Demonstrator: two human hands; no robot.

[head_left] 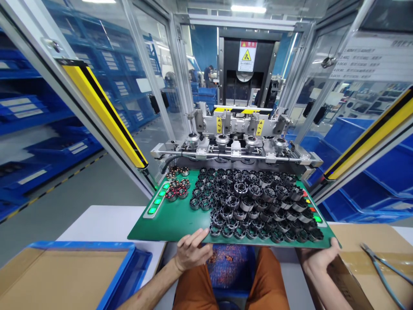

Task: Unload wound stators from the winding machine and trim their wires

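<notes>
My left hand (194,249) is at the front edge of a green tabletop (171,224), its fingers stretched out loosely along the edge. Its fingertips lie close to the nearest black stator core (215,230). At the right front corner my right hand (321,258) has its thumb over the tabletop's edge, with the other fingers hidden below. Bare black stator cores stand in several stacked rows across the middle and right of the tabletop. A small group of stators wound with copper wire (177,189) sits at the left, beside a strip of green-lit buttons (158,201).
Behind the tabletop stands a winding machine (237,137) with several spindles. Yellow light-curtain bars (106,114) flank both sides. A blue tray (129,258) lies left, pliers (380,267) on cardboard at right. A blue bin (230,271) with wire scraps sits below, between my legs.
</notes>
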